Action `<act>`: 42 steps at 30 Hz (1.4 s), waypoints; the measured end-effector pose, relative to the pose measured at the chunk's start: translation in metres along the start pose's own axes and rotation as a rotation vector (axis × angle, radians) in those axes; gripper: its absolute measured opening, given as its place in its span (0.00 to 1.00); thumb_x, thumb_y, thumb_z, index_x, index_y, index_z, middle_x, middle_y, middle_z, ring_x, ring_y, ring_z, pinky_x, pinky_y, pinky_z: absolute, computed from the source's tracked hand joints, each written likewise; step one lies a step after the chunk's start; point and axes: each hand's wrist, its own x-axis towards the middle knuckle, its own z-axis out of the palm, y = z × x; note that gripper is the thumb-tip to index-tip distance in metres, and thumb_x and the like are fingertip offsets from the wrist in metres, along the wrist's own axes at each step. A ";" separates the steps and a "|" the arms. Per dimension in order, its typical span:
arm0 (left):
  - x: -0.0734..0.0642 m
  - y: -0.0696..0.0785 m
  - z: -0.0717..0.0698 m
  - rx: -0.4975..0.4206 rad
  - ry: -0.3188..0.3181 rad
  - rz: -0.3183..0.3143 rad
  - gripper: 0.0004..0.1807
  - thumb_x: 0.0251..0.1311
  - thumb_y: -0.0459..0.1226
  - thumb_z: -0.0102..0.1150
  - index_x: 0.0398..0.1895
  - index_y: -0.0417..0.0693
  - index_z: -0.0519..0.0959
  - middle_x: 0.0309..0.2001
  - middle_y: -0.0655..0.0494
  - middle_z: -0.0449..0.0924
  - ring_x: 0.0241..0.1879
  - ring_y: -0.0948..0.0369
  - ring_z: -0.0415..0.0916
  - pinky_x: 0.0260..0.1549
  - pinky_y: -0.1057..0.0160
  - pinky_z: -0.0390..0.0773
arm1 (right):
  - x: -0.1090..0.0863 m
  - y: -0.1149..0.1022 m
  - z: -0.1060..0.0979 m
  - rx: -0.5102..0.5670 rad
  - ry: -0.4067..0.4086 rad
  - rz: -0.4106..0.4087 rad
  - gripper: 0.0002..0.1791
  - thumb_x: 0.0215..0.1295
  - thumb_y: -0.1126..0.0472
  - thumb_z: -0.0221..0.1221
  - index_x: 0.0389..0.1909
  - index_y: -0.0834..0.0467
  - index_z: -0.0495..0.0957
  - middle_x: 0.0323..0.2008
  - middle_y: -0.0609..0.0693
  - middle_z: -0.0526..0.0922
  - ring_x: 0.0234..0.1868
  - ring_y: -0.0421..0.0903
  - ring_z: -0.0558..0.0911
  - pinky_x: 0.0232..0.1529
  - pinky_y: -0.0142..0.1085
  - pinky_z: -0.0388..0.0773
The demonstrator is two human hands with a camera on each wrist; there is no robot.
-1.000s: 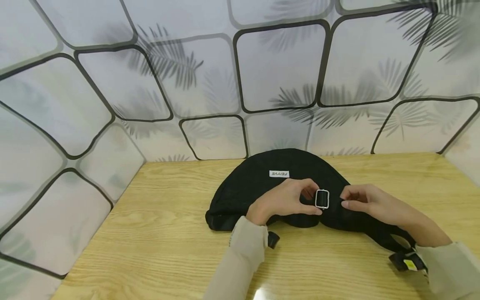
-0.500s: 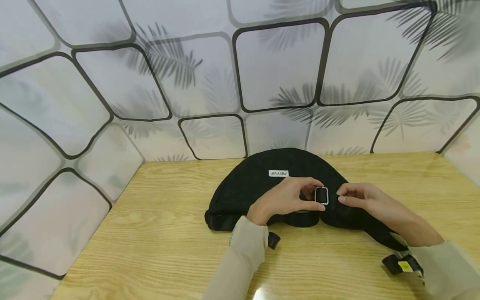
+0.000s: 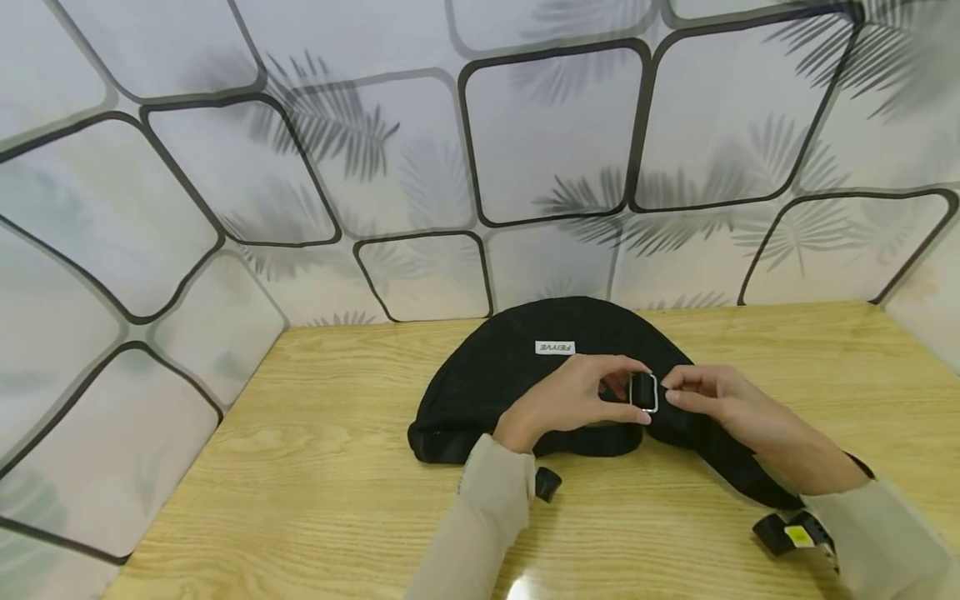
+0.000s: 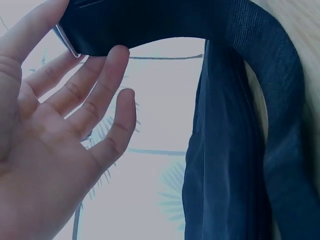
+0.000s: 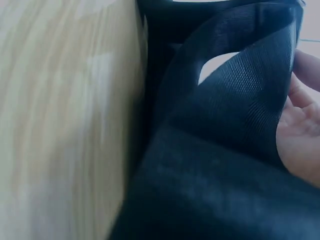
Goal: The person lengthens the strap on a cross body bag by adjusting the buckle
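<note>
A black half-moon bag (image 3: 480,383) with a white label lies flat at the back of the wooden table. Thumb and forefinger of my left hand (image 3: 558,396) pinch the metal slider buckle (image 3: 656,397), raised in front of the bag with black strap threaded through it. Just right of the buckle, my right hand (image 3: 731,408) pinches the strap between thumb and fingertips. In the left wrist view the webbing strap (image 4: 165,22) arches away from the fingers. Broad folds of strap (image 5: 240,95) mostly cover the right hand (image 5: 302,135) in its wrist view.
A black clip with a yellow patch (image 3: 799,536) hangs by the right sleeve. Another small black end piece (image 3: 548,483) pokes out beside the left cuff. Behind the wooden table (image 3: 315,467) stands a patterned cloth wall (image 3: 555,142).
My right hand has moved left, close to the slider buckle. The strap and the yellow-patched clip have shifted left with it. The left hand keeps its pinch on the buckle.
</note>
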 end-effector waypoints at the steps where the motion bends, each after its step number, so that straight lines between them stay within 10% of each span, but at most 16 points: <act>1: 0.000 0.000 0.000 -0.004 0.002 0.005 0.27 0.62 0.39 0.72 0.64 0.45 0.77 0.41 0.61 0.82 0.41 0.74 0.76 0.43 0.76 0.75 | 0.001 0.000 0.001 0.010 -0.008 -0.007 0.13 0.76 0.74 0.49 0.39 0.58 0.80 0.30 0.41 0.78 0.34 0.41 0.74 0.34 0.34 0.65; 22: -0.004 0.001 -0.005 -0.021 0.027 -0.035 0.32 0.64 0.42 0.70 0.69 0.42 0.73 0.46 0.59 0.82 0.44 0.72 0.76 0.45 0.76 0.74 | -0.004 0.001 -0.005 0.052 0.012 0.105 0.08 0.77 0.71 0.50 0.42 0.63 0.79 0.32 0.44 0.73 0.34 0.45 0.70 0.31 0.37 0.63; 33: 0.003 0.004 0.004 -0.021 -0.042 0.001 0.27 0.64 0.39 0.70 0.65 0.43 0.76 0.46 0.58 0.83 0.42 0.74 0.76 0.45 0.77 0.74 | -0.001 -0.001 0.005 0.052 0.063 -0.005 0.15 0.75 0.75 0.50 0.39 0.54 0.82 0.32 0.42 0.80 0.36 0.41 0.76 0.39 0.31 0.68; 42: -0.004 0.002 -0.004 -0.046 0.022 -0.008 0.30 0.62 0.39 0.72 0.66 0.42 0.76 0.45 0.61 0.83 0.44 0.73 0.76 0.46 0.76 0.74 | -0.004 -0.005 -0.005 -0.016 -0.017 0.139 0.07 0.77 0.70 0.51 0.45 0.64 0.78 0.31 0.43 0.76 0.30 0.42 0.72 0.31 0.33 0.70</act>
